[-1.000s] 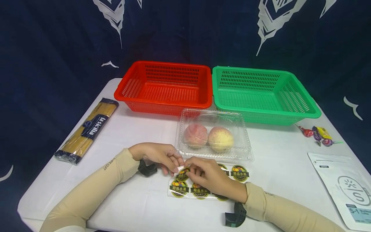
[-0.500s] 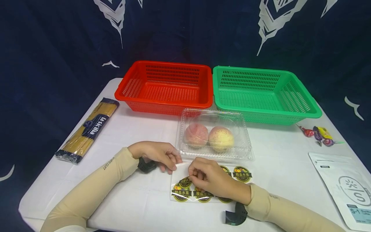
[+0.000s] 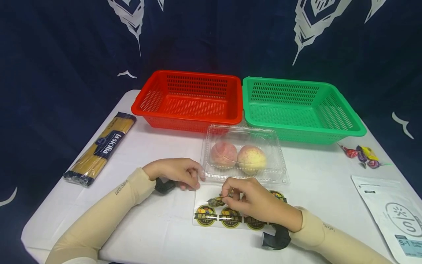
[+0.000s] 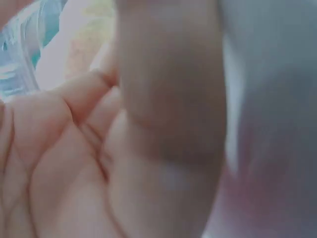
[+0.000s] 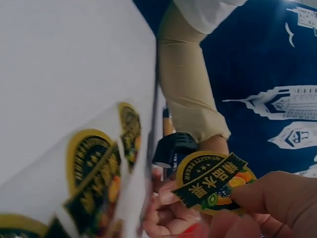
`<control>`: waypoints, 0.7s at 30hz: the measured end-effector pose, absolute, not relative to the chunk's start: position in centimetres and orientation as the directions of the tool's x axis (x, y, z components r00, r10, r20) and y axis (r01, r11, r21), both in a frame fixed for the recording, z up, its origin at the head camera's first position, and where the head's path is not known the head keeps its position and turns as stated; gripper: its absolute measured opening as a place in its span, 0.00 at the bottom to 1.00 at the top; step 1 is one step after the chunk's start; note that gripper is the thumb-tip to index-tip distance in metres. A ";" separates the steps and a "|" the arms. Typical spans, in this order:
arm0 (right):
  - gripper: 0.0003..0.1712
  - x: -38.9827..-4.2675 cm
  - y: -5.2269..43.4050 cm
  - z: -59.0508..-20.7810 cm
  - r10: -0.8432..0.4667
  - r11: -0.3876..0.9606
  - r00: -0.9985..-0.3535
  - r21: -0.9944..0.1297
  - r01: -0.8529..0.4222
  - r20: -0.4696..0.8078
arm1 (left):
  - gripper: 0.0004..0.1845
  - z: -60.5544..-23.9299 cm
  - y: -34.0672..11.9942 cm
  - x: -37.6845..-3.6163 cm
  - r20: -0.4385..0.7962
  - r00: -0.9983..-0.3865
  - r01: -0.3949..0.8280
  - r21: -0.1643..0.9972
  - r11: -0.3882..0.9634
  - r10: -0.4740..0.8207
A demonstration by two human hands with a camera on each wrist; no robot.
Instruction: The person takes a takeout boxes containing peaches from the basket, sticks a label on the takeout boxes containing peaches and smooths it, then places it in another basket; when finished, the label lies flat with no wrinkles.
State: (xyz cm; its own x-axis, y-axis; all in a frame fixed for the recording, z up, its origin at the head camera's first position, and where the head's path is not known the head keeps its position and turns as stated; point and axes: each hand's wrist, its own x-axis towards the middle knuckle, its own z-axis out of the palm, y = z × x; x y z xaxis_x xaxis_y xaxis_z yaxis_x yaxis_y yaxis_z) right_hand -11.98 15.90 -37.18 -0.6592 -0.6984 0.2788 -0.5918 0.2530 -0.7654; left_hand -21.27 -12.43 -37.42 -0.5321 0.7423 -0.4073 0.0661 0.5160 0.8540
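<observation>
Round black-and-gold sticker [image 5: 210, 181] between right-hand fingers [image 3: 234, 182], over a sheet [image 3: 203, 193] of matching stickers [image 3: 230, 217]

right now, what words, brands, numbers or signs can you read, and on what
"精品水果": held sticker, sticker sheet
"QUALITYFRESH": held sticker
"la sicilia": pasta packet
"S-1", "S": white pouch
"Let's Slim": left sleeve
Too small or blurred: pouch's fine print, right sleeve, candy wrappers
</observation>
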 end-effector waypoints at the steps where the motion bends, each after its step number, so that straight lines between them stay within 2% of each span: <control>1: 0.14 -12.0 16.1 -36.9 -0.694 0.256 -0.664 -0.767 -0.589 0.278 | 0.15 -37.4 -12.6 -21.4 -0.394 -0.550 0.084 0.851 0.518 0.736; 6: 0.16 -12.4 16.6 -36.2 -0.679 0.260 -0.692 -0.800 -0.540 0.246 | 0.16 -37.5 -13.1 -22.1 -0.332 -0.656 0.127 0.837 0.533 0.678; 14: 0.14 -12.5 16.9 -35.7 -0.715 0.249 -0.662 -0.802 -0.542 0.226 | 0.29 -37.9 -12.4 -22.7 -0.288 -0.787 -0.027 0.899 0.436 0.545; 18: 0.12 -12.7 17.3 -35.3 -0.729 0.203 -0.638 -0.813 -0.545 0.246 | 0.36 -37.9 -11.9 -22.8 -0.269 -0.828 -0.119 0.942 0.315 0.493; 21: 0.12 -12.8 17.6 -34.9 -0.729 0.166 -0.632 -0.828 -0.535 0.262 | 0.40 -37.8 -11.6 -22.6 -0.248 -0.828 -0.150 0.962 0.229 0.502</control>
